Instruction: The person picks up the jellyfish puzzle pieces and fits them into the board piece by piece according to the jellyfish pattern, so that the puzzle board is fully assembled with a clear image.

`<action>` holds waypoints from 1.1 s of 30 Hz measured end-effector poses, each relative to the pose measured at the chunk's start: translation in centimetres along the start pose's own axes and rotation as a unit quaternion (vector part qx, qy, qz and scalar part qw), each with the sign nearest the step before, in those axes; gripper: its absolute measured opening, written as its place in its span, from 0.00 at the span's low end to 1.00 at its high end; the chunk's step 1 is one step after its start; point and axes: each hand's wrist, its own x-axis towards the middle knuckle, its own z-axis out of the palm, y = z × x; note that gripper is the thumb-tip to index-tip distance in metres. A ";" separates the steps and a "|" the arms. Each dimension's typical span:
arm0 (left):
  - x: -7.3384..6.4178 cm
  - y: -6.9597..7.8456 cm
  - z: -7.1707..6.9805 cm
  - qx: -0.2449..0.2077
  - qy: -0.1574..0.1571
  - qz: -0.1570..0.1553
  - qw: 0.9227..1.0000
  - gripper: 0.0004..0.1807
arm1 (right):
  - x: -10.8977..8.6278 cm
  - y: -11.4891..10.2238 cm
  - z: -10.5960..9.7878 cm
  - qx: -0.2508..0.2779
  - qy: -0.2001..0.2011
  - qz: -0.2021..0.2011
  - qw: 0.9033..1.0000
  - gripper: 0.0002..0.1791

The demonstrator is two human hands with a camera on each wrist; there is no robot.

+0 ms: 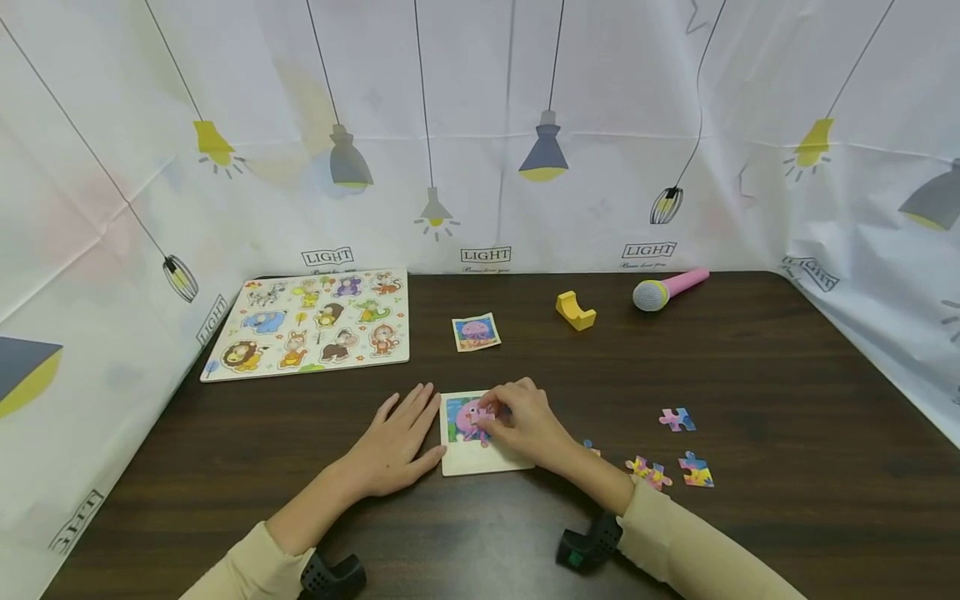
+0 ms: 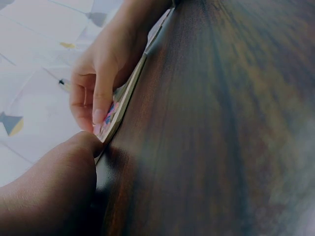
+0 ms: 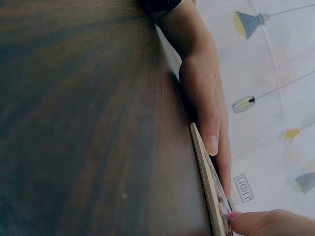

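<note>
A small puzzle board point(image 1: 487, 461) with a cream frame lies in front of me, with part of a pink octopus picture fitted in its upper left. My right hand point(image 1: 525, 421) is over the board, thumb and fingertips pinching a pink puzzle piece point(image 1: 483, 416) at the picture. In the left wrist view, those pinching fingers point(image 2: 101, 103) are low over the board. My left hand point(image 1: 397, 446) lies flat on the table with straight fingers, its thumb and index fingertip at the board's left edge. The board's right part is hidden under my right hand.
Loose puzzle pieces point(image 1: 697, 470) lie to the right, one partly behind my right forearm. Behind the board is an octopus picture card point(image 1: 476, 332). Farther back are a yellow arch block point(image 1: 575, 311), a pink toy microphone point(image 1: 667, 292) and an animal puzzle board point(image 1: 307, 325).
</note>
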 end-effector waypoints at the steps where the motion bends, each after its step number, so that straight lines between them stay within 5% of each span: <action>1: 0.0 0.0 0.0 0.000 0.000 0.000 1.000 0.39 | 0.0 0.0 0.0 -0.004 0.001 0.002 1.000 0.10; 12: 0.1 0.1 -0.1 0.000 -0.006 -0.006 1.000 0.39 | 0.0 -0.2 0.0 -0.036 0.003 0.031 0.999 0.12; 33: -0.1 0.1 -0.1 -0.001 -0.006 -0.001 1.000 0.39 | -1.1 -0.4 -2.5 -0.030 -0.008 -0.014 0.999 0.14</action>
